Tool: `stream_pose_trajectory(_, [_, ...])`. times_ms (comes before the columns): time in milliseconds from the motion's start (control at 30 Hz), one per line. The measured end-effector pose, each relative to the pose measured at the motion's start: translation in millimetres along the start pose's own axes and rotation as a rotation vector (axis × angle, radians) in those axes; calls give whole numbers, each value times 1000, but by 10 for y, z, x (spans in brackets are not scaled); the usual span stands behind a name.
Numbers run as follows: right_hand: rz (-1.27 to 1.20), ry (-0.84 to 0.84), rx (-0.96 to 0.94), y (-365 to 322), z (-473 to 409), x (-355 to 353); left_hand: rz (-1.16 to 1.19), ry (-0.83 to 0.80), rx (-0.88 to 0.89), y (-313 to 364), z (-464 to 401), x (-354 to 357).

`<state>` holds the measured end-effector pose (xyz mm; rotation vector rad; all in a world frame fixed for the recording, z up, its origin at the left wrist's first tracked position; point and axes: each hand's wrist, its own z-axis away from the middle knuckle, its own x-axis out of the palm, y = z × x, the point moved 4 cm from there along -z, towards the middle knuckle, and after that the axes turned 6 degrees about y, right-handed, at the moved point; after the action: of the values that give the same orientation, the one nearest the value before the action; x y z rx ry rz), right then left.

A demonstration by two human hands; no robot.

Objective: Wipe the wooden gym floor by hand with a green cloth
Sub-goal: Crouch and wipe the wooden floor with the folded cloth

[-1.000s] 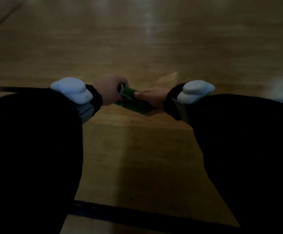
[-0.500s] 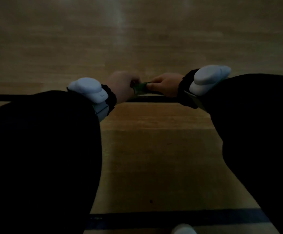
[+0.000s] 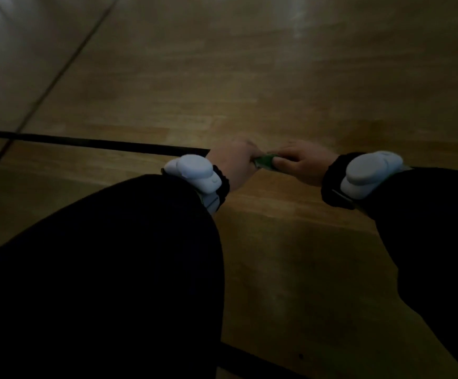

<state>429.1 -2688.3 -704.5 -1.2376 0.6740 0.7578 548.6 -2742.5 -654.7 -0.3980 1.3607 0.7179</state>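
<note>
A small green cloth [image 3: 265, 161] shows only as a folded sliver between my two hands, above the wooden gym floor [image 3: 277, 91]. My left hand [image 3: 233, 165] is closed on its left end. My right hand [image 3: 303, 161] pinches its right end with fingers curled over it. Most of the cloth is hidden inside both grips. Both arms wear black sleeves with a pale grey wrist device on each. The scene is dim and slightly blurred.
A black court line [image 3: 86, 142] runs across the floor behind my left arm. A thinner dark line [image 3: 66, 64] slants up toward the top left. Another black line [image 3: 252, 358] crosses near the bottom edge.
The view has swung to the left and tilted, so both hands now sit further right in frame. The hands stay together on the cloth, of which less shows than a second ago.
</note>
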Motion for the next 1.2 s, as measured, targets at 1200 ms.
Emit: stream_pose_trajectory(1200, [346,96,550,1007,-324,1234,34,-446,-187,-602,-186,1840])
